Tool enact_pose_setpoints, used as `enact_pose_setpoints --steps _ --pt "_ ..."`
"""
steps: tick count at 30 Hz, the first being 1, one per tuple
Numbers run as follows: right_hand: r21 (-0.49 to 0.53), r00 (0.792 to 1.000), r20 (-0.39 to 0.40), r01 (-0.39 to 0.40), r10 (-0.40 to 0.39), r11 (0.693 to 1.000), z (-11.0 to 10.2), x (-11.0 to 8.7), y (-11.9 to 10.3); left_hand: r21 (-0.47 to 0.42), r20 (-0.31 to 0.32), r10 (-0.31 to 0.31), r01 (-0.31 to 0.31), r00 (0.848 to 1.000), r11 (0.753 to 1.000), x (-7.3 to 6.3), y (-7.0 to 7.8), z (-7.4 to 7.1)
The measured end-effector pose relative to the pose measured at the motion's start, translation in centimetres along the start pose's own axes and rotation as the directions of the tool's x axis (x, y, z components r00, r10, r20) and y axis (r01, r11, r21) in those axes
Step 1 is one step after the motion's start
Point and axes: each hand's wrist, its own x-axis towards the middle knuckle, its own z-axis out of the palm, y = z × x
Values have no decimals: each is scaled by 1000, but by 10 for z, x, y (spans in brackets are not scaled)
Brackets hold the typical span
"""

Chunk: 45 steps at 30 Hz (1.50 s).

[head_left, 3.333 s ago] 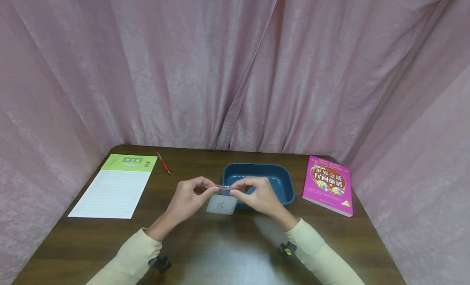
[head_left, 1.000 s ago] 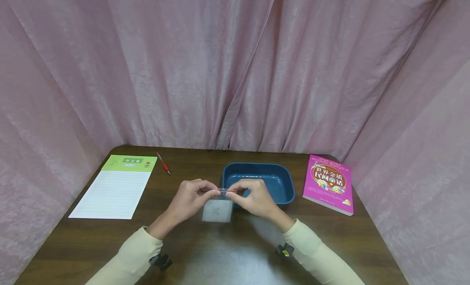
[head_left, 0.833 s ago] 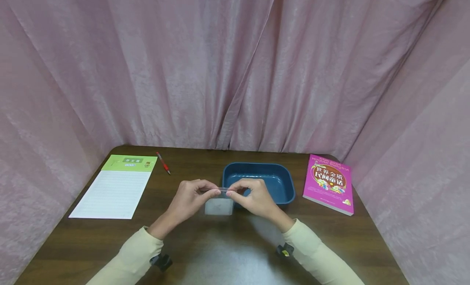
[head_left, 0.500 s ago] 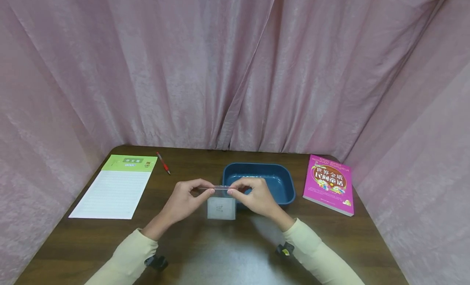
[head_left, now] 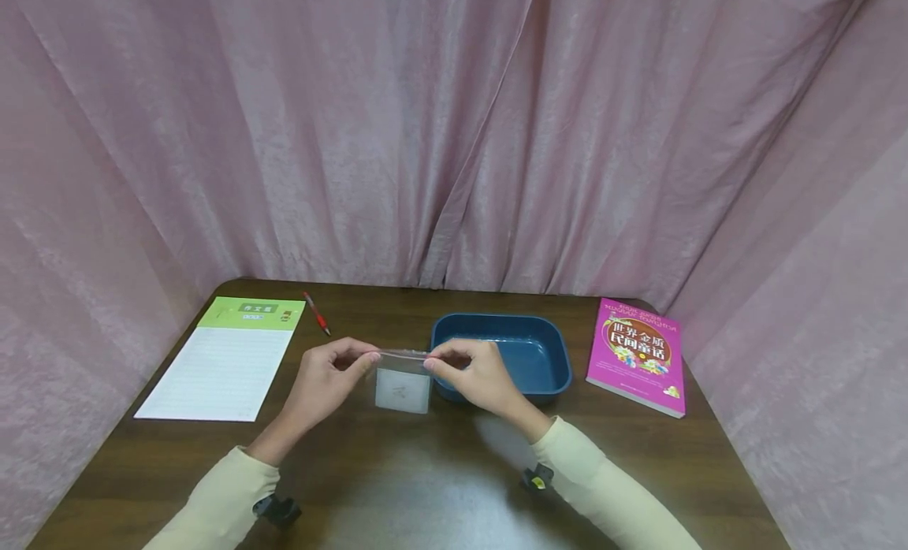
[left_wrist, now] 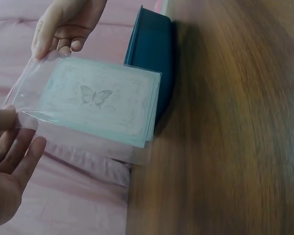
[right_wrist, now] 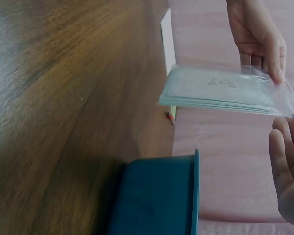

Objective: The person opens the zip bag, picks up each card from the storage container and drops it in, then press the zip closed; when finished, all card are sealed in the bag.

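A clear plastic zip bag [head_left: 402, 361] hangs between my two hands in the head view, above the table. Inside is a stack of pale bluish-white cards [left_wrist: 98, 98], the front one printed with a butterfly. My left hand [head_left: 326, 383] pinches the bag's top edge at its left end between thumb and index finger. At the right end of the same edge, the thumb and index finger of my right hand [head_left: 477, 374] pinch it too. The edge is drawn straight between them, and the cards sit low in the bag.
A blue plastic basin [head_left: 528, 353] stands just behind and right of my right hand. A pink storybook [head_left: 636, 357] lies at the right. On the left are a green-topped lined writing pad [head_left: 213, 369] and a red pen [head_left: 317, 314]. Pink curtains [head_left: 454, 140] enclose the table.
Both hands have shifted left with the bag, the left hand farther, so they stand wider apart. More of the bag's top edge shows, and the cards hang farther left of the basin.
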Motion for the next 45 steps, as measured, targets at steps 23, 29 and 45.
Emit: enact_pose_setpoints --steps 23,29,45 --pt "96 994 18 -106 105 990 55 32 5 0 -47 -76 77 996 997 3 -40 -30" --pt "66 993 4 -118 118 991 69 37 11 19 -41 -103 104 994 994 2 -55 -36" --pt "-20 974 -74 -216 214 976 102 51 24 142 -29 -97 100 995 985 12 -100 -49"
